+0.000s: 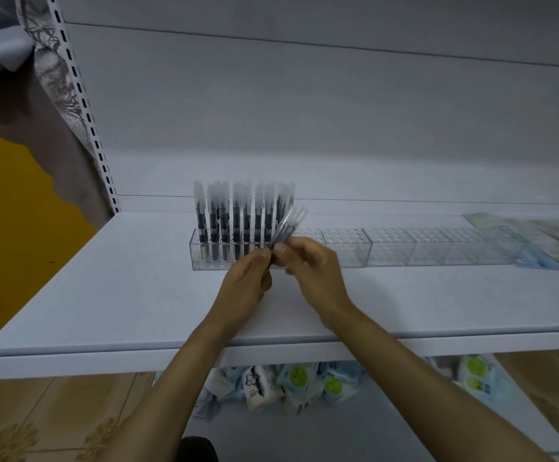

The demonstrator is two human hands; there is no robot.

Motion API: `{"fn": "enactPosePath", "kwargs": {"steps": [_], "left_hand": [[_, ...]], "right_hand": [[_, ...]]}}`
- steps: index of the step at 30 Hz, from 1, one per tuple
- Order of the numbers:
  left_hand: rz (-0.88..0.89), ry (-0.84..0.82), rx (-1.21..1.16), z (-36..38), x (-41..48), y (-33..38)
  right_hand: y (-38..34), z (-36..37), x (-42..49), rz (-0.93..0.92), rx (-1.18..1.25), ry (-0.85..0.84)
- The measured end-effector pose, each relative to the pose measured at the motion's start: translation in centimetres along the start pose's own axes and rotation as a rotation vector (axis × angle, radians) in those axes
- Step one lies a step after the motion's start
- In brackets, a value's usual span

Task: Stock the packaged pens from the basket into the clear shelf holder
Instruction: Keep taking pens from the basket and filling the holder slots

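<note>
A long clear shelf holder [405,251] with many small holes stands on the white shelf [104,295]. Its left end carries several packaged pens [234,215], upright in rows. My left hand [248,281] and my right hand [315,261] meet just in front of the holder. Together they grip a small bunch of packaged pens [288,225], which fans up and to the right over the holder. The basket is out of view.
Flat green and blue packets [538,235] lie at the shelf's right end. Below the shelf, several white and blue pouches [298,385] sit on a lower level. A slotted upright [81,105] and draped cloth [38,78] stand at the left.
</note>
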State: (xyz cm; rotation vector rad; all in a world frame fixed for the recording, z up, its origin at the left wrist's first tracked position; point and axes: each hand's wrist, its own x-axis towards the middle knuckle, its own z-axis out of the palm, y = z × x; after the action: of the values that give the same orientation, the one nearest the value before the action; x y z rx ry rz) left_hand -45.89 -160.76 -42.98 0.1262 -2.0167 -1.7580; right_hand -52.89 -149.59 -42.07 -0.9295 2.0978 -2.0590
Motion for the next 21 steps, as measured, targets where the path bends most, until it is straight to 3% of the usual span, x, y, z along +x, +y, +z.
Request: {"fn": "enactPosePath", "kwargs": {"steps": [4,10,16,21], "left_hand": [[0.007,-0.064,0.028,0.2,-0.4,0.0],[0.223,-0.047,0.292,0.0,-0.1,-0.8],[0.165,0.067,0.19,-0.2,-0.2,-1.3],[0.09,0.032,0.094,-0.2,0.0,-1.4]], "right_hand": [[-0.2,0.6,-0.6,0.11,0.137,0.005],[-1.1,-0.3,-0.4,-0.006,0.033,0.047],[-1.1,-0.6,-0.2,-0.042,-0.029,0.008],[-1.3,-1.5,0.8,-0.009,0.022,0.081]]}}
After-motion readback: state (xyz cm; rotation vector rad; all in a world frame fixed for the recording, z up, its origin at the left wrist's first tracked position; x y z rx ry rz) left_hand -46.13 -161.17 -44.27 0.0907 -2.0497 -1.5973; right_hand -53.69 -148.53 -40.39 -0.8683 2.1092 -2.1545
